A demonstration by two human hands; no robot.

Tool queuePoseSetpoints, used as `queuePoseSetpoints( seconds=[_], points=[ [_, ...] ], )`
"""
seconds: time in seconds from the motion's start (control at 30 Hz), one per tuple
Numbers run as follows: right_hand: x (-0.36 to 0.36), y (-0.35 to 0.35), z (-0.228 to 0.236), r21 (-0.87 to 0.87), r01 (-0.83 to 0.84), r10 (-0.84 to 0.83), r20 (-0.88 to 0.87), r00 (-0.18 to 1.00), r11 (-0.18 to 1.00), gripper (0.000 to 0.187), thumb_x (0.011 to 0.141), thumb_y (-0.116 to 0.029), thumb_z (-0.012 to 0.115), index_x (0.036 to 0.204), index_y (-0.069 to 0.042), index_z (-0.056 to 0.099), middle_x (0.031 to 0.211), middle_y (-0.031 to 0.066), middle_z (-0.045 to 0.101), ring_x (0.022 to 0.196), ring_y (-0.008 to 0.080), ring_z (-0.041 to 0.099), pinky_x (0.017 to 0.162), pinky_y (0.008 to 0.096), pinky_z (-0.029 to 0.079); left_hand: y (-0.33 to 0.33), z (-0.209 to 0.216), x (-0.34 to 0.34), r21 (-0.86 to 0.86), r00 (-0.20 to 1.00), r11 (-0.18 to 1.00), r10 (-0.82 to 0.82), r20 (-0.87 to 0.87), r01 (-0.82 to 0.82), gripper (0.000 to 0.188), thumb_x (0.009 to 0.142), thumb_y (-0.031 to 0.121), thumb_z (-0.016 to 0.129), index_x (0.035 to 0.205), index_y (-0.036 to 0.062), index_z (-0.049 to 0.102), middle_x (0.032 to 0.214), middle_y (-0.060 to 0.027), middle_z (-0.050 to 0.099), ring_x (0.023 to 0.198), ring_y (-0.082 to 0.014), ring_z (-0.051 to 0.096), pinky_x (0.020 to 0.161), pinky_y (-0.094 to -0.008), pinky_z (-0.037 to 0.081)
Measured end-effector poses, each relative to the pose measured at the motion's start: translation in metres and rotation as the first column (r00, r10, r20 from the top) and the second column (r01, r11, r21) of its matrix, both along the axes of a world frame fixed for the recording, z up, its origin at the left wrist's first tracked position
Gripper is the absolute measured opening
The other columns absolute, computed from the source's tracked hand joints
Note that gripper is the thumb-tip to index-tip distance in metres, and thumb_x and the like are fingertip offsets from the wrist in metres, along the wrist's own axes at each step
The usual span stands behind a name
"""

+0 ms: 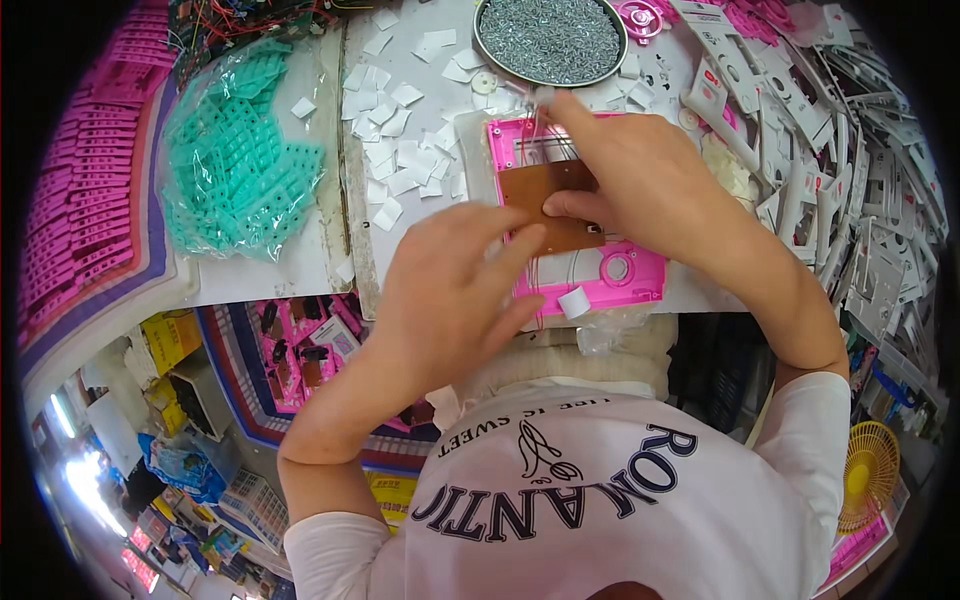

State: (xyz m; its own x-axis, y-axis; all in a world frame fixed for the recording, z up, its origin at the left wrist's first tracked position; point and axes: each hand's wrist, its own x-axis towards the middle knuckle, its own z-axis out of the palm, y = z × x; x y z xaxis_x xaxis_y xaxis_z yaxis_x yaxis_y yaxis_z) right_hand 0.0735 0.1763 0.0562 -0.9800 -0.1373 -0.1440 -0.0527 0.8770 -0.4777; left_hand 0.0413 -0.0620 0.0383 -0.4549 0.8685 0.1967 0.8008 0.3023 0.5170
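A brown circuit board (pixel 528 205) lies over a pink plastic housing (pixel 640 284), slightly askew to it. My right hand (pixel 640 180) grips the board, thumb pressed on its face and index finger stretched toward thin wires (pixel 535 125) at the housing's far end. My left hand (pixel 450 280) is somewhat blurred, its fingers spread, with the fingertips at the board's left edge. Whether they touch the board or the wires there I cannot tell. A small white square (pixel 575 302) rests on the housing's near edge, beside a round pink ring.
A round tray (pixel 480 45) full of small screws stands at the back. White squares (pixel 410 160) lie scattered left of the housing. Teal parts (pixel 235 150) fill a clear bag. Pink parts (pixel 85 190) are stacked far left; white panels (pixel 880 240) pile up right. Below sits a basket (pixel 235 375).
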Motion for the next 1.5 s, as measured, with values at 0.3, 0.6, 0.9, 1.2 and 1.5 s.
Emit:
queuePoseSetpoints(
  seconds=[0.3,0.6,0.9,1.2,1.5],
  points=[
    [0.065,-0.018,-0.014,0.186,-0.219,0.265,-0.285,0.921,0.958,0.057,0.080,-0.024,0.072,0.126,0.007,0.061,0.132,0.0208,0.060,0.129,0.0351,0.053,0.108,0.0495,0.041,0.010,-0.003,-0.005,-0.212,0.967,0.961,-0.211,-0.143,0.178,0.064,0.081,0.047,0.074,0.129,0.0056,0.063,0.129,-0.0076,0.063,0.131,-0.0234,0.054,0.110,-0.0473,0.034],
    [0.067,-0.021,-0.008,0.246,-0.227,0.271,-0.163,0.949,0.942,0.062,0.082,-0.029,0.069,0.128,0.010,0.061,0.140,0.0246,0.056,0.134,0.0372,0.049,0.109,0.0482,0.039,0.034,0.026,-0.056,-0.225,0.906,0.899,-0.304,0.293,0.375,0.039,0.082,0.024,0.076,0.117,0.0076,0.069,0.116,-0.0082,0.068,0.110,-0.0245,0.064,0.088,-0.0406,0.048],
    [0.066,-0.026,0.006,0.224,-0.200,0.235,-0.144,0.961,0.954,0.069,0.077,-0.036,0.079,0.129,0.006,0.061,0.138,0.0206,0.058,0.124,0.0354,0.056,0.107,0.0507,0.042,0.140,-0.035,-0.171,-0.206,0.926,0.977,-0.128,-0.354,0.056,0.013,0.086,0.024,0.073,0.088,0.0117,0.073,0.093,-0.0046,0.067,0.098,-0.0268,0.063,0.089,-0.0470,0.041],
    [-0.006,0.111,0.053,-0.776,-0.111,-0.698,-0.611,0.373,0.621,0.037,0.098,-0.020,0.056,0.123,0.007,0.054,0.094,0.0178,0.063,0.083,0.0283,0.062,0.084,0.0438,0.052,0.156,-0.051,-0.181,-0.200,0.855,0.980,-0.109,-0.508,0.006,0.026,0.096,0.032,0.059,0.085,0.0129,0.073,0.091,-0.0049,0.069,0.091,-0.0265,0.066,0.084,-0.0479,0.040],
    [-0.031,0.112,0.032,-0.914,-0.152,-0.220,-0.248,0.943,0.376,0.048,0.099,-0.018,0.055,0.142,0.001,0.047,0.087,0.0082,0.057,0.081,0.0185,0.059,0.092,0.0449,0.054,0.112,-0.020,-0.148,0.091,0.989,0.995,-0.013,-0.146,0.026,0.013,0.089,0.023,0.071,0.089,0.0100,0.068,0.087,-0.0026,0.067,0.085,-0.0245,0.063,0.083,-0.0417,0.036]
  ],
)
